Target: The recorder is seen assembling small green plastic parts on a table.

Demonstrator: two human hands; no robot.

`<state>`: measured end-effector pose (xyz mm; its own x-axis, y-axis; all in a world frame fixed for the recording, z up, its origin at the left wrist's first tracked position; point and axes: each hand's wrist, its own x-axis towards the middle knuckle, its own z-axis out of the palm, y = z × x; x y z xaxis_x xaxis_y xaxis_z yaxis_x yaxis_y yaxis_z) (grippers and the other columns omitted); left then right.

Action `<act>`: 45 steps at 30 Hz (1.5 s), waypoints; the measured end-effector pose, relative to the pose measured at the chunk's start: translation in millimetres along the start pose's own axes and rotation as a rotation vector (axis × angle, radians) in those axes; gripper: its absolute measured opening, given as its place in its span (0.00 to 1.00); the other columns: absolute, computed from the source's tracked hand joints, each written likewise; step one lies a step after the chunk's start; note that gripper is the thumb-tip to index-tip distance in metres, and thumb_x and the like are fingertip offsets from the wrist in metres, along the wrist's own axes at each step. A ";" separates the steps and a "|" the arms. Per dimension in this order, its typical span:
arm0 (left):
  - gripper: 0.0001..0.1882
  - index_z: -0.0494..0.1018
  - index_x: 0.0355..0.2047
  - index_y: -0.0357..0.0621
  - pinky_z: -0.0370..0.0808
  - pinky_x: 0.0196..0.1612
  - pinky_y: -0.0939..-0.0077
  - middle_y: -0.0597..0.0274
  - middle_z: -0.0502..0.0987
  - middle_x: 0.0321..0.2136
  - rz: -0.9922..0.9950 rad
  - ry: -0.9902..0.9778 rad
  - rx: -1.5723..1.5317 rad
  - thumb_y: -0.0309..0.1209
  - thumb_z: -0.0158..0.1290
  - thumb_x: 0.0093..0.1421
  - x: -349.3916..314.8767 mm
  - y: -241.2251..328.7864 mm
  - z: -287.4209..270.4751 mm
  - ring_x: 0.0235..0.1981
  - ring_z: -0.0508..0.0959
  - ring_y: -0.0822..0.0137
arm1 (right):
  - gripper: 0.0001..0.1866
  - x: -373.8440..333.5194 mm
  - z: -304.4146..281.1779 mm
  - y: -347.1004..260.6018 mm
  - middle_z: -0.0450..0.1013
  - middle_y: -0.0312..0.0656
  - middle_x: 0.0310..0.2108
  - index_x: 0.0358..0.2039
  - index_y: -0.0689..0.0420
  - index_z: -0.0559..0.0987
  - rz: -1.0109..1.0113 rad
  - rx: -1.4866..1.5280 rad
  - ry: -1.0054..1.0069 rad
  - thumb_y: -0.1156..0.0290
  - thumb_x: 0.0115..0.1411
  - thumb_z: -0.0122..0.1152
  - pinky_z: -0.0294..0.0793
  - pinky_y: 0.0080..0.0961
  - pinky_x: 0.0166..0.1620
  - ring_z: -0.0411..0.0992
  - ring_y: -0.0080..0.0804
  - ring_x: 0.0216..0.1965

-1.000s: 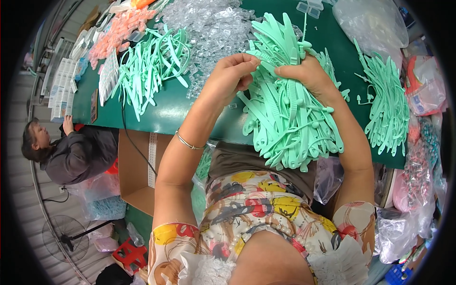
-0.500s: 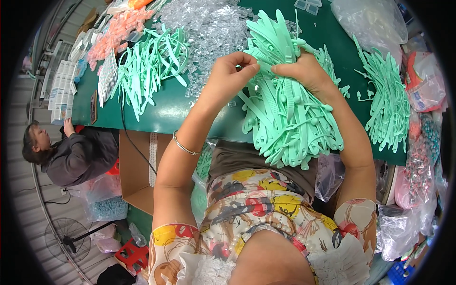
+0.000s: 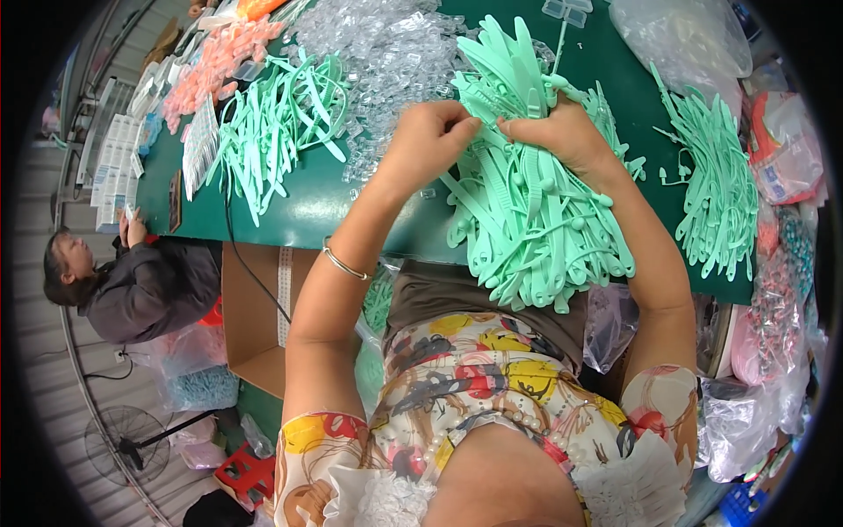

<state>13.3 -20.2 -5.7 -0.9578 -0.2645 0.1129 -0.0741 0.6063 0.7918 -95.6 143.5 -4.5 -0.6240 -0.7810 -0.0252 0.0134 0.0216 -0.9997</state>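
My left hand (image 3: 430,140) and my right hand (image 3: 562,132) meet over a big heap of mint-green plastic straps (image 3: 536,220) on the green table (image 3: 307,206). The fingers of both hands pinch together at one green strap between them. What lies under the fingertips is too small to make out. A silver bangle (image 3: 344,263) sits on my left wrist. A spread of small clear plastic pieces (image 3: 386,61) lies just beyond my left hand.
Another pile of green straps (image 3: 272,132) lies at left and a third pile (image 3: 720,193) at right. Pink pieces (image 3: 211,61) and white cards (image 3: 114,167) are at the far left. A seated person (image 3: 132,281), a cardboard box (image 3: 255,325), plastic bags (image 3: 685,35).
My hands stay together over the heap, with only small finger movements. The person at left has shifted slightly.
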 end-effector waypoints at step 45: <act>0.07 0.75 0.27 0.39 0.69 0.31 0.76 0.63 0.74 0.24 0.084 -0.129 0.298 0.25 0.58 0.45 -42.4 -19.3 -40.5 0.25 0.71 0.69 | 0.22 -3.1 0.1 -7.9 0.74 0.38 0.33 0.43 0.62 0.73 0.071 0.182 0.019 0.73 0.46 0.63 0.71 0.21 0.40 0.72 0.24 0.35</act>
<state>66.6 -51.1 -1.5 -0.9899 -0.1187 0.0780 -0.0533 0.8195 0.5705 -93.6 145.7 3.5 -0.6307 -0.7699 -0.0973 0.1977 -0.0381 -0.9795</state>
